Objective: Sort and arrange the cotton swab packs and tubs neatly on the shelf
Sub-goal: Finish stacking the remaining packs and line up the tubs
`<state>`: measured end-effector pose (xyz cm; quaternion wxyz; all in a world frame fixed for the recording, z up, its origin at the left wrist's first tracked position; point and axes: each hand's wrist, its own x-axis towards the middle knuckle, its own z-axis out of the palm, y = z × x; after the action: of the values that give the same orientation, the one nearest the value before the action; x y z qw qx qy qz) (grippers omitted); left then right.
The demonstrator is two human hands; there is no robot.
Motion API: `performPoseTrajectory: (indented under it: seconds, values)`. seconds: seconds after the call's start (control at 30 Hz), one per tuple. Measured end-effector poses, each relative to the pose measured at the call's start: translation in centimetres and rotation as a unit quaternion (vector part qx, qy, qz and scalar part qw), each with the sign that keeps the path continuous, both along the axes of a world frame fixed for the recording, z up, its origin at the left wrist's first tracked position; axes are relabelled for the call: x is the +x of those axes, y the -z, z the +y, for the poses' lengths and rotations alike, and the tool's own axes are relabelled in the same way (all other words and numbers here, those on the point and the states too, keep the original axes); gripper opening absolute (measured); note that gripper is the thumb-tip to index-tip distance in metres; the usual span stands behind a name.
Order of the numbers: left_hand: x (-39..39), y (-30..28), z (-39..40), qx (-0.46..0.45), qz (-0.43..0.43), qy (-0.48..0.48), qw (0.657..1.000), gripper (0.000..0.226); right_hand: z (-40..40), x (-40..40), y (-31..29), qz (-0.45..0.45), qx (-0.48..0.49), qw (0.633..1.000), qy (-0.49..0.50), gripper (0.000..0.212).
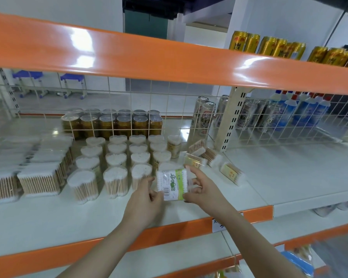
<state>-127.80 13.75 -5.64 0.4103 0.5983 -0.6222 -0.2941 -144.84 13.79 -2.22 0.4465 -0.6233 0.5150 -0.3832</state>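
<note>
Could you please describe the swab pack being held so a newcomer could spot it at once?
On the white shelf, right of the tubs, both hands hold one pack. Only it has a green label and barcode.

Gold cans [269, 46] stand in a row on the top shelf at right. Behind the white wire grid [141, 109], amber jars [111, 125] sit in rows, with silver cans [206, 117] and blue bottles [301, 111] further right. Two blue stools [48, 79] stand on the floor beyond.
</note>
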Motion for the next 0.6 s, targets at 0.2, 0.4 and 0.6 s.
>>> performPoseTrajectory:
  seconds: [0.2, 0.4, 0.6]
  values:
    - [1.4, 0.0, 0.4, 0.01, 0.013, -0.011, 1.0, 0.048, -0.5, 0.7, -0.3, 0.016, -0.004, 1.0, 0.003, 0.056]
    - [2.6, 0.4, 0.8, 0.013, 0.004, -0.027, 1.0, 0.03, -1.1, 1.6, -0.5, 0.005, -0.021, 1.0, -0.001, 0.038]
    - [3.2, 1.0, 1.5, 0.006, 0.01, -0.041, 0.999, 0.025, -1.9, 2.5, -0.7, -0.027, -0.019, 0.999, 0.027, 0.025]
